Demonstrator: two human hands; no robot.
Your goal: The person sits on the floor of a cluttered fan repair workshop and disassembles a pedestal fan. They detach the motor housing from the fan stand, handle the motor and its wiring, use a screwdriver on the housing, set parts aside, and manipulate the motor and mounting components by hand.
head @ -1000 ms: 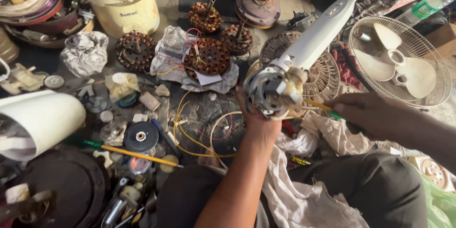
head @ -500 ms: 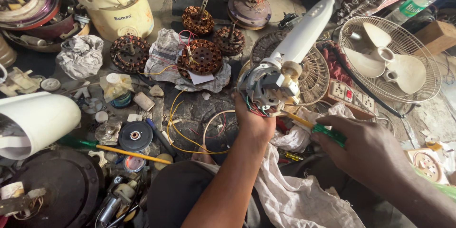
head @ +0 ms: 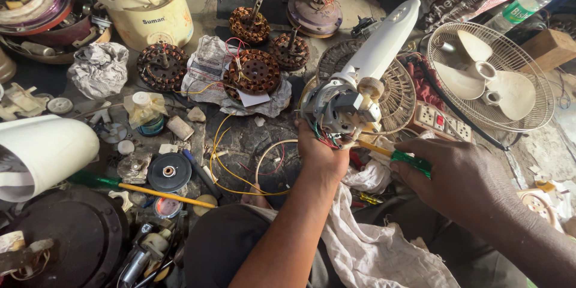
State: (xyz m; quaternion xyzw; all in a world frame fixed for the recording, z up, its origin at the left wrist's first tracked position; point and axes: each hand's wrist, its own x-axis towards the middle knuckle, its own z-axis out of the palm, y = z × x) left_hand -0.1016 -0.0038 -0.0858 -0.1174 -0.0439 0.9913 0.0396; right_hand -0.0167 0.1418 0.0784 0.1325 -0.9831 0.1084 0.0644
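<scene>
With the right hand [head: 456, 174] now closer, its green-handled screwdriver [head: 393, 157] touches the exposed fan motor [head: 342, 108] gripped from below by the left hand [head: 321, 156] above the cluttered floor [head: 252, 138], housing off, wires still loose.

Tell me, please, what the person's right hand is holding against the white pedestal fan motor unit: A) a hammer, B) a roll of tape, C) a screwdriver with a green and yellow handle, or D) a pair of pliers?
C: the right hand grips a screwdriver with a green and yellow handle, its tip pointed at the white pedestal fan motor unit that the left hand supports from below.
</scene>
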